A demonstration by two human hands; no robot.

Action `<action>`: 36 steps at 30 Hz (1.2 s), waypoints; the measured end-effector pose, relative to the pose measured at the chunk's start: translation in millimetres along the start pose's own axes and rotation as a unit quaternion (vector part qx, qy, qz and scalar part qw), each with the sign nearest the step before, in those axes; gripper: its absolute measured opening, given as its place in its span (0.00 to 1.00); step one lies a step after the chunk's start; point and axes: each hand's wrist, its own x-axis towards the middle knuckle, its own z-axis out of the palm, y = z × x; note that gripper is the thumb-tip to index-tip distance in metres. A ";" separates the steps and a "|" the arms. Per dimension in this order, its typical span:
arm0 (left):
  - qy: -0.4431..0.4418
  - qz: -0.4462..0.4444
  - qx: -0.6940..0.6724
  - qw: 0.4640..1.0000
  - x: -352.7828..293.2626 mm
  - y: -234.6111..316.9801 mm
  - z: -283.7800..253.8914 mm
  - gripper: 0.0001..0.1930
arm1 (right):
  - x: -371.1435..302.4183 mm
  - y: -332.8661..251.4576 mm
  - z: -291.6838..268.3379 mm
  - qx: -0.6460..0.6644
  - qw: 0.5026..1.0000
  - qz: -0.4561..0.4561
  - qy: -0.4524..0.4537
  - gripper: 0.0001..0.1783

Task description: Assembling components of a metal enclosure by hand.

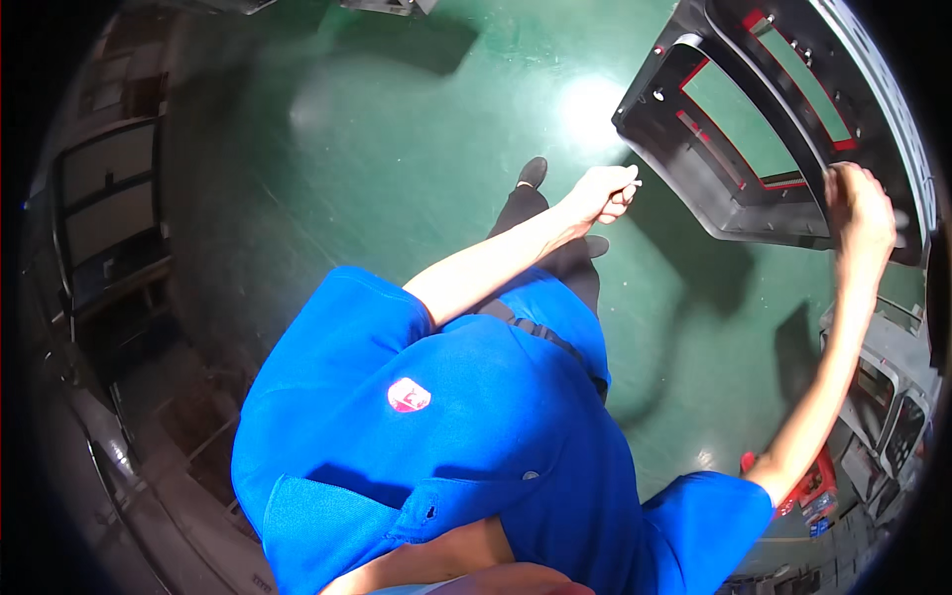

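Observation:
I stand on a green floor in a blue shirt and dark trousers. My right hand (861, 210) grips the lower edge of a large black plastic frame panel (694, 188), which has rectangular cut-outs and red strips and is held up at the upper right. My left hand (605, 190) is curled into a loose fist out in front of me, just left of the panel's lower corner and not touching it. Whether it holds something small I cannot tell.
Dark racks with trays (104, 213) stand along the left. More grey moulded panels (892, 407) are stacked at the right edge, with a red item (813, 481) below them. The glossy green floor (397, 149) spreads ahead.

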 end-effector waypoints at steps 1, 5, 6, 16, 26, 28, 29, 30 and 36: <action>-0.013 -0.002 -0.010 1.000 1.9 3.3 7.4 0.16 | -6.8 -44.4 -13.0 0.133 0.990 0.027 0.027 0.09; -0.055 0.035 0.002 0.998 6.1 24.9 38.0 0.17 | -23.4 -130.9 26.6 0.393 0.912 0.110 -0.039 0.09; -0.065 0.056 0.018 0.996 4.1 30.4 45.6 0.17 | -27.0 -142.1 37.7 0.425 0.895 0.134 -0.023 0.09; -0.017 0.191 -0.015 0.981 41.0 110.2 28.0 0.13 | 40.3 -150.5 44.0 0.449 0.864 0.218 0.066 0.07; -0.016 0.286 0.203 0.936 118.1 161.9 31.5 0.27 | 154.0 -104.4 78.0 -0.091 0.937 0.044 0.334 0.08; -0.020 0.280 0.195 0.940 109.3 165.6 32.3 0.28 | 162.5 -102.7 78.6 -0.110 0.935 0.044 0.333 0.07; -0.017 0.275 0.206 0.939 105.1 168.7 31.6 0.28 | 165.5 -102.1 77.7 -0.119 0.935 0.047 0.329 0.07; -0.016 0.276 0.213 0.937 105.2 168.1 29.1 0.28 | 167.0 -103.4 77.9 -0.122 0.936 0.046 0.327 0.07; -0.033 0.252 0.199 0.947 103.9 166.3 24.4 0.29 | 167.1 -110.8 81.5 -0.160 0.928 0.091 0.323 0.08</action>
